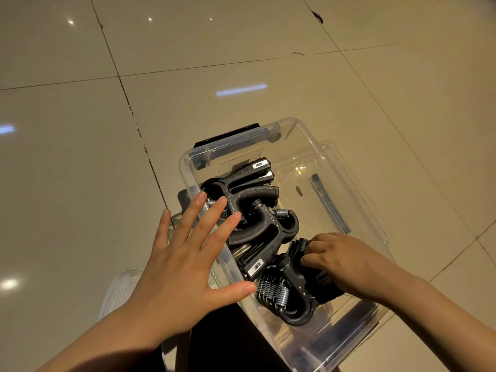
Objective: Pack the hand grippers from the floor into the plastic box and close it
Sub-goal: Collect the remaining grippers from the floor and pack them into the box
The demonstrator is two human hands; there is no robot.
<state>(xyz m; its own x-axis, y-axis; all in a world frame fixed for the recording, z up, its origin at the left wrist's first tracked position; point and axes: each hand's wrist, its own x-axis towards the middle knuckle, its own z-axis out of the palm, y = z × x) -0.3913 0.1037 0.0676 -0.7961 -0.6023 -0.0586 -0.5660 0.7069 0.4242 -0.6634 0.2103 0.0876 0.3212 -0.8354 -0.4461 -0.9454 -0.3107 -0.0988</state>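
A: Report surroundings, largest item first.
B: Tiled floor (268, 63), beige, glossy, with dark grout lines. On it stands the clear plastic box (300, 135), lid off, a black latch at its far end.
A: Contents?
B: Black hand grippers (249, 210) with steel springs, piled inside the box along its left and near portions. The lid cannot be identified with certainty.
A: Hand status?
B: Left hand (185, 264): fingers straight and spread, flat over the box's left rim, holding nothing. Right hand (346, 261): inside the box, fingers curled round one hand gripper (292, 288) at the near end.
A: Other items?
B: A white shoe (120, 291), lower left.
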